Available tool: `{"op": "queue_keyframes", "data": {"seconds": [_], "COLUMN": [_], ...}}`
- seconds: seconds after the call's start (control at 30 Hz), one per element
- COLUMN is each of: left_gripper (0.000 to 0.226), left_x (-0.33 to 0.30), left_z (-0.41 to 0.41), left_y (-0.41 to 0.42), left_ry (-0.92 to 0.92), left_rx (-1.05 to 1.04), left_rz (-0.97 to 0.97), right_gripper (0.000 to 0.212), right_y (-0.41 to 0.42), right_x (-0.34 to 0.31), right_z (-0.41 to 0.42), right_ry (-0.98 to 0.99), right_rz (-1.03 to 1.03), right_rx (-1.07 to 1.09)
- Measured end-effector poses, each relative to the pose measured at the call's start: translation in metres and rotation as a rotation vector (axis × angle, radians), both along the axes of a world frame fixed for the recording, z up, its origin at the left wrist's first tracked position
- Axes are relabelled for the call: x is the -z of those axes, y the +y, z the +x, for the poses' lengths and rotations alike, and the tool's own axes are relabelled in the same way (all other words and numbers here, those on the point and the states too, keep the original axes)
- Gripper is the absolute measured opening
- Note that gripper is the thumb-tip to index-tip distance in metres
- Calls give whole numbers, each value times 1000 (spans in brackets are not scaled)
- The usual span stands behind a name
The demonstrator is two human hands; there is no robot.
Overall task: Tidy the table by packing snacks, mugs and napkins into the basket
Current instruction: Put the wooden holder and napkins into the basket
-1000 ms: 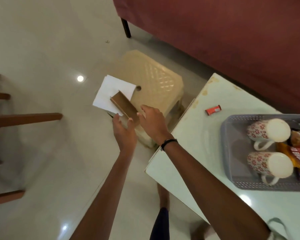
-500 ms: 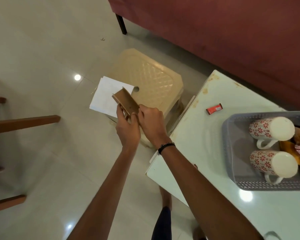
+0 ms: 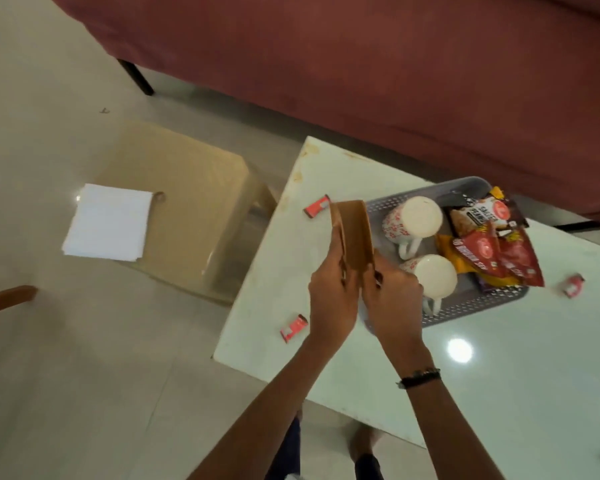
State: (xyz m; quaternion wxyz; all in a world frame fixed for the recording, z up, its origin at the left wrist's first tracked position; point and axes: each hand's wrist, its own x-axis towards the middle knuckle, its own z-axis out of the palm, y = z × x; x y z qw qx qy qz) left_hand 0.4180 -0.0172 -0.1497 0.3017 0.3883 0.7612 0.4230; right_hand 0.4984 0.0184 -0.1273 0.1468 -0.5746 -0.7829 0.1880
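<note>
Item: brown card holder (image 3: 352,233), pinched at its lower end by both my left hand (image 3: 331,299) and right hand (image 3: 392,299), fingers curled round it. Position: upright, over the near-left corner of the basket (image 3: 471,303); a second ago it was out over the stool (image 3: 187,202), so the carry across is made.

Item: napkins (image 3: 108,221), white stack, left behind on the stool, well apart from the basket. Not yet packed.

Item: basket contents: two mugs (image 3: 416,220), snack packets (image 3: 492,251).

Item: small red packets (image 3: 293,328), three loose on the tabletop (image 3: 499,393).

Judgement: holder likely goes in next; napkins and loose packets remain.
</note>
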Motion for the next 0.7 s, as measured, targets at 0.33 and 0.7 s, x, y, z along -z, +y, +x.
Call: {"op": "queue_keyframes", "data": {"seconds": [0.33, 0.7], "left_gripper": [56, 41], "left_x": [36, 60], "left_z": [52, 54], "left_y": [19, 15], "left_ry": [101, 525], "left_rx": [132, 131], "left_rz": [-226, -264], "right_gripper": [24, 19], "right_y": [18, 16], "right_x": [54, 86], "right_z": [63, 70], "right_ry": [-32, -26], "right_rz": [-305, -416], "right_rx": [101, 34]}}
